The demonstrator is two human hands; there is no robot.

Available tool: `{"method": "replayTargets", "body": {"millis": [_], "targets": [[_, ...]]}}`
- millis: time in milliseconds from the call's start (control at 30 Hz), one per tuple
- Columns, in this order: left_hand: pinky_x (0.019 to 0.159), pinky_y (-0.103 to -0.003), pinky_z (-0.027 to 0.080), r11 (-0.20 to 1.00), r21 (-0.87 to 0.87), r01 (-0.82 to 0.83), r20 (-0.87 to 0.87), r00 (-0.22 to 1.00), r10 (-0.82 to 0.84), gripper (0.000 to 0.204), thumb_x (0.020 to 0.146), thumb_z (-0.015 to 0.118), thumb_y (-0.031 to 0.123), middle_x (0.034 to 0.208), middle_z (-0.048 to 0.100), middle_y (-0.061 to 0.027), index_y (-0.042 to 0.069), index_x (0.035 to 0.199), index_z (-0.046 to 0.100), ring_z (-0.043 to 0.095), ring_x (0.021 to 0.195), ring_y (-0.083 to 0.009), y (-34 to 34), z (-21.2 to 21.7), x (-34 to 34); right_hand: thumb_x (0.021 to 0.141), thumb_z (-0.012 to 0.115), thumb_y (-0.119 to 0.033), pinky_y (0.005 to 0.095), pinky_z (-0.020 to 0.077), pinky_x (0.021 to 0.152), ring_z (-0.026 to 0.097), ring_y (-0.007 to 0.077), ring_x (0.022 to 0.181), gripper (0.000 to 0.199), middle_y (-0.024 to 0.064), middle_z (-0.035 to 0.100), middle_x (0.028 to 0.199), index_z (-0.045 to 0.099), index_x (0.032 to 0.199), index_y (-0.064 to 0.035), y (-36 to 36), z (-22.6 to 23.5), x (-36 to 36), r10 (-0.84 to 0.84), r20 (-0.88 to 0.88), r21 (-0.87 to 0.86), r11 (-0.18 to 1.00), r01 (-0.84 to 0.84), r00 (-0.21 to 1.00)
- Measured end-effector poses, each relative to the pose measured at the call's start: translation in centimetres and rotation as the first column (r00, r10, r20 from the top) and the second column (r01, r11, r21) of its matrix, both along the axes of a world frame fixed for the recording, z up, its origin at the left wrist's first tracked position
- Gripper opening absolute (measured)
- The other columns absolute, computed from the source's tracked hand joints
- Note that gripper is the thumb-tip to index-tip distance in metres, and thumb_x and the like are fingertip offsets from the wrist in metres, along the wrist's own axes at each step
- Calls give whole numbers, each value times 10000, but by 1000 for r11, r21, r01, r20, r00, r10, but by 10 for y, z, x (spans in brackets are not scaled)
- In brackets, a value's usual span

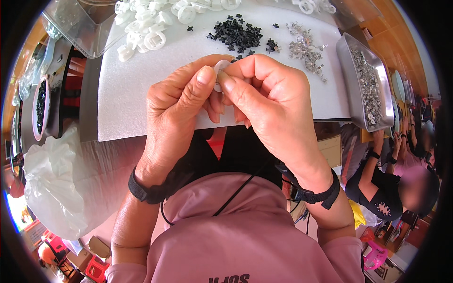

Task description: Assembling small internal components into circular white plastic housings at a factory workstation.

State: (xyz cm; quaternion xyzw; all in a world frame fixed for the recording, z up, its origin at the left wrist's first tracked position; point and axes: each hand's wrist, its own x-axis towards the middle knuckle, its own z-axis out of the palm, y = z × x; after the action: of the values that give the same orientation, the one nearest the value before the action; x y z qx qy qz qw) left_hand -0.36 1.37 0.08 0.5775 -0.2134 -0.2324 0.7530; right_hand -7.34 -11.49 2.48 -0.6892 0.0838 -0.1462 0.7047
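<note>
My left hand (181, 108) and my right hand (269, 101) meet over the near edge of a white foam sheet (127, 89). Both pinch one small white plastic ring part (220, 67) between thumbs and fingertips; most of it is hidden by my fingers. Beyond the hands lie a heap of white plastic ring parts (151, 28), a pile of small black plastic pieces (236, 34) and a scatter of small shiny metal clips (304, 47).
A metal tray (349, 61) full of metal clips stands at the right. A clear plastic box (80, 28) sits at the far left, a bowl of black pieces (40, 106) further left, a white plastic bag (54, 184) below. Another person (391, 188) sits at the right.
</note>
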Motion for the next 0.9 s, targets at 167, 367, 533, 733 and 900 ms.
{"method": "replayTargets", "body": {"millis": [167,367,533,733,900], "targets": [[584,-205,441,1000,28,-3,37,999,1,409,976,541,328,732,594,-12,-20,1170,628,523,617,-63,0,-3,1,907,531,-19,208,362,410,475,35,485,123,50,583,603,566,809,48,3,-3,2,-26,-1,59,998,26,1000],[588,-204,441,1000,7,8,-6,1000,-8,406,985,523,327,749,601,-13,-22,1164,626,525,631,-60,0,-1,1,936,581,-99,192,405,488,520,49,571,115,20,613,716,592,876,-2,-4,7,-5,65,-130,41,997,-60,989],[595,-207,450,1000,17,14,-4,1000,-14,397,988,520,317,759,607,-17,-24,1162,625,530,639,-62,0,-1,1,886,517,-10,216,415,461,539,64,561,99,71,603,659,563,837,62,-1,5,-2,36,-76,81,996,-30,996],[600,-206,458,1000,15,18,28,999,-19,376,992,517,286,761,611,-21,-30,1169,618,535,641,-65,-1,-4,2,876,516,-6,243,452,501,557,92,571,106,76,601,662,551,821,78,-2,6,0,46,-92,62,997,-40,995],[591,-209,460,999,34,2,21,1000,-2,371,992,519,278,762,613,-27,-35,1165,617,539,642,-66,-2,-2,0,875,522,-7,237,454,498,567,95,578,96,76,602,666,549,838,76,-3,6,2,50,-91,68,997,-44,995]]}}
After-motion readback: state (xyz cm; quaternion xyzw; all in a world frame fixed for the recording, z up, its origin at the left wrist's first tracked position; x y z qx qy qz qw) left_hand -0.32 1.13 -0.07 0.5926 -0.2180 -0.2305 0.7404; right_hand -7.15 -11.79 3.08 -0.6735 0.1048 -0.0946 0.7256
